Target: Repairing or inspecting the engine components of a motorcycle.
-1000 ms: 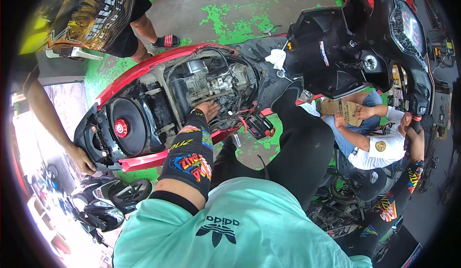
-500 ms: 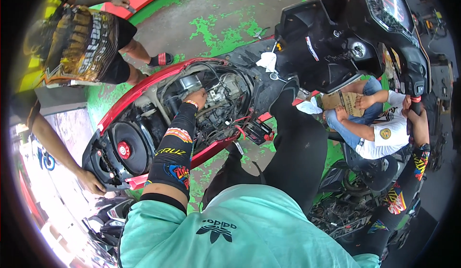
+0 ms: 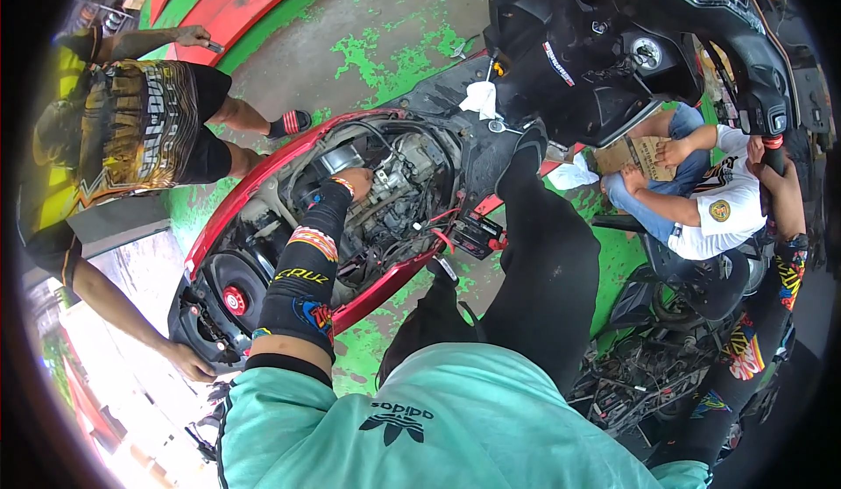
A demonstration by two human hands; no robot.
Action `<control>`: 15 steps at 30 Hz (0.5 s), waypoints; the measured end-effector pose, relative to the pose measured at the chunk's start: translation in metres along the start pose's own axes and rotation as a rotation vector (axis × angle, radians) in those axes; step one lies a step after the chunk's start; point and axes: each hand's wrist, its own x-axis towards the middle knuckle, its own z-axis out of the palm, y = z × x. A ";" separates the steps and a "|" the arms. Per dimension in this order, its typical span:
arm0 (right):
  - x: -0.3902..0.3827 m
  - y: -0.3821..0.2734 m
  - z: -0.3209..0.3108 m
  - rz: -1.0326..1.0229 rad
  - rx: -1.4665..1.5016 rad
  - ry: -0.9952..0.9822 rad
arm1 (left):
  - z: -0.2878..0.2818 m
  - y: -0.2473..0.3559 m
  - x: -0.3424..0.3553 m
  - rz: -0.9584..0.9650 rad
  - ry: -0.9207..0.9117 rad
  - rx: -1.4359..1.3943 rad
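A scooter stands across in front of me, its seat area uncovered, with red side panels (image 3: 372, 301) around an exposed engine (image 3: 407, 169). My left hand (image 3: 355, 180) reaches down into this opening, beside a grey metal cylinder (image 3: 344, 158). Its fingers are curled, and whatever they grip is hidden beneath the hand. Far to the right, my right hand (image 3: 782, 193) is wrapped round the black handlebar grip (image 3: 773, 158), just below a red ring. Toward the tail sits a round black cap with a red centre (image 3: 235, 301).
A person (image 3: 140, 130) at left rests a hand on the scooter's tail. Another, seated at right, holds a cardboard box (image 3: 635, 158). A white rag (image 3: 479, 101) lies on the footboard, near my foot. A battery (image 3: 477, 235) sits beside the frame. Motorcycle parts (image 3: 648, 375) stand at lower right.
The view has shifted slightly, showing more of the person at left. My left hand stays in the engine opening and my right hand stays on the grip.
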 end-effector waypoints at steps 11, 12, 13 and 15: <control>0.010 0.019 0.013 -0.150 0.030 0.233 | 0.000 -0.015 0.013 -0.140 -0.234 -0.390; 0.010 0.019 0.014 -0.152 0.057 0.234 | 0.002 -0.017 0.015 -0.150 -0.270 -0.464; 0.010 0.018 0.013 -0.159 0.067 0.202 | 0.003 -0.020 0.017 -0.156 -0.279 -0.528; 0.010 0.018 0.008 -0.188 0.044 0.136 | 0.006 -0.022 0.021 -0.148 -0.294 -0.455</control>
